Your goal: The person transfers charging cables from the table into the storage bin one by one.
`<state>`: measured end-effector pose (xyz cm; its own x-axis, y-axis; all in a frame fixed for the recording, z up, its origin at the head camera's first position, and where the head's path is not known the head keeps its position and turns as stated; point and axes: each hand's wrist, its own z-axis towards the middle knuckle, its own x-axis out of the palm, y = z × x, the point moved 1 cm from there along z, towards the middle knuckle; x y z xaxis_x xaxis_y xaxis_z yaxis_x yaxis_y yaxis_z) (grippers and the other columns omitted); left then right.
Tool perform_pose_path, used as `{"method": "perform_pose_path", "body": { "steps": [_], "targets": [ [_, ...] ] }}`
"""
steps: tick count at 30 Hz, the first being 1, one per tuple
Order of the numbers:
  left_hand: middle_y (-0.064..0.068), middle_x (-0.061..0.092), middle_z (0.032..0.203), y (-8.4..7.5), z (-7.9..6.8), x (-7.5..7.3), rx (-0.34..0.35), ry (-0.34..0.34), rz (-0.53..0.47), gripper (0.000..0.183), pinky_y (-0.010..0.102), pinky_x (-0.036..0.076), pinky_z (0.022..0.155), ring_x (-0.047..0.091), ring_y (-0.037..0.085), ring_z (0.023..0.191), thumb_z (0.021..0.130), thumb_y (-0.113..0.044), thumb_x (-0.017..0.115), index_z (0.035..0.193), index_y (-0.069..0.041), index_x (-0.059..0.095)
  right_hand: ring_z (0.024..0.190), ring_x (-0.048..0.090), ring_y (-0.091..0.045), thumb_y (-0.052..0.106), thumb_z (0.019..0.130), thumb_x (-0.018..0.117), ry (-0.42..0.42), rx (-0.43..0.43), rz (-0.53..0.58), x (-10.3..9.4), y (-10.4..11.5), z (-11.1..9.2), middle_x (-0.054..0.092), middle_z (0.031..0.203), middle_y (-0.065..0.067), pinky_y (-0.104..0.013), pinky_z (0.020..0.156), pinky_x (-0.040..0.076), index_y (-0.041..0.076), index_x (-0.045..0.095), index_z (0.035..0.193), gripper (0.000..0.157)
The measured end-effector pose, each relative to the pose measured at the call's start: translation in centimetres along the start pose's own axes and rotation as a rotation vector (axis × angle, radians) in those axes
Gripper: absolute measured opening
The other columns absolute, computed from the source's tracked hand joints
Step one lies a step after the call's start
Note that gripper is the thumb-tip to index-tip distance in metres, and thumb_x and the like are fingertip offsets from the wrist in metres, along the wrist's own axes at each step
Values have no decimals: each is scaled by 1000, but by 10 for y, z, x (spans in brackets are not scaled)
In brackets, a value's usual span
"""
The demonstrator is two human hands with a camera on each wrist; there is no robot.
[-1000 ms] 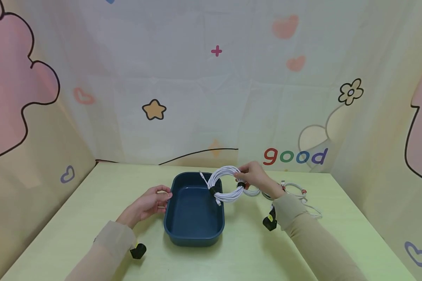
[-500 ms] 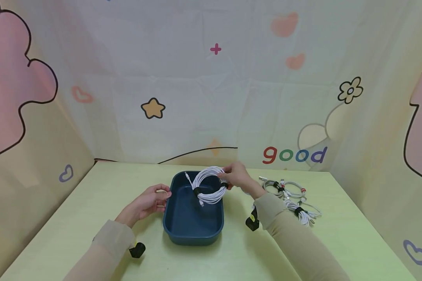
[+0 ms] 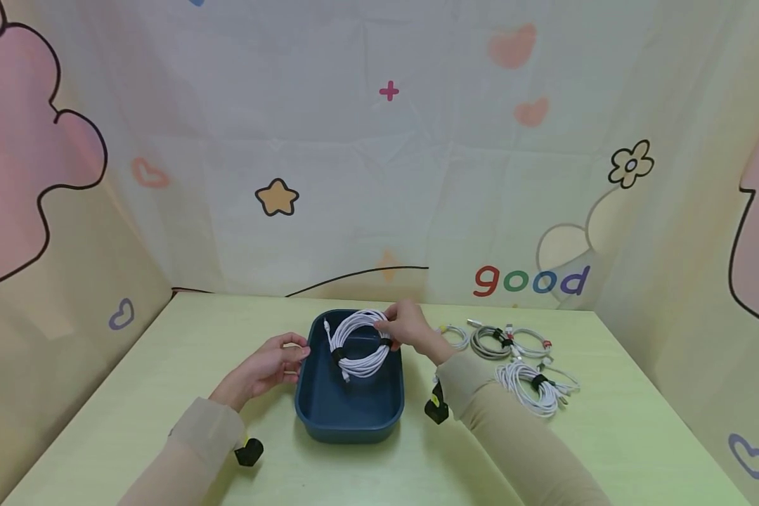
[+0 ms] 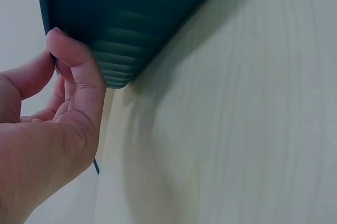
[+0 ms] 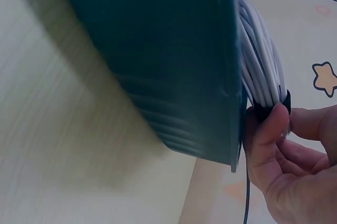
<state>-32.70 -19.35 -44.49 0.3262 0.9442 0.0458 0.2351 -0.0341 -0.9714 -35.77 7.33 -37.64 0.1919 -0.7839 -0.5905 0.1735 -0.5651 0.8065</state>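
In the head view, a dark blue rectangular bin (image 3: 348, 411) stands on the table. My left hand (image 3: 275, 364) is at its left side, and the left wrist view shows thumb and finger pinching the bin's rim. A coiled white cable (image 3: 354, 367), bound with two black straps, is in my right hand (image 3: 411, 329). Thumb and fingers pinch the coil close to one strap at its right side. The coil hangs tilted over the far half of the bin, partly within its opening. In the right wrist view the coil (image 5: 263, 56) sits at the bin's rim.
Several more cables lie at the right: a small white coil (image 3: 458, 337), a grey coil (image 3: 490, 344), a white coil with red ties (image 3: 533, 342), and a strapped white bundle (image 3: 531, 390). A printed curtain (image 3: 329, 211) closes off the table's back.
My right hand has carried the white cable coil leftward and slightly down over the bin. The cables at the right are now uncovered. My left hand stays at the rim.
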Motion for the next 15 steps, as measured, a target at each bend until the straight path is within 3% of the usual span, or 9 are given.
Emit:
{"method": "perform_pose_path", "body": {
  "steps": [8, 15],
  "targets": [
    [-2, 58, 77, 0, 0, 0, -6, 5, -5, 21, 24, 50, 60, 56, 10, 64, 99, -11, 51, 117, -4, 41, 53, 66, -32, 7, 88, 68, 25, -9, -59, 16, 3, 1, 48, 55, -1, -42, 57, 57, -8, 68, 78, 18],
    [-2, 56, 78, 0, 1, 0, -11, -3, 10, 21, 23, 50, 60, 55, 11, 66, 99, -13, 51, 117, -5, 42, 39, 58, -13, 5, 87, 68, 36, -38, -90, 27, 4, 1, 56, 56, -7, -42, 57, 57, -8, 68, 77, 16]
  ]
}}
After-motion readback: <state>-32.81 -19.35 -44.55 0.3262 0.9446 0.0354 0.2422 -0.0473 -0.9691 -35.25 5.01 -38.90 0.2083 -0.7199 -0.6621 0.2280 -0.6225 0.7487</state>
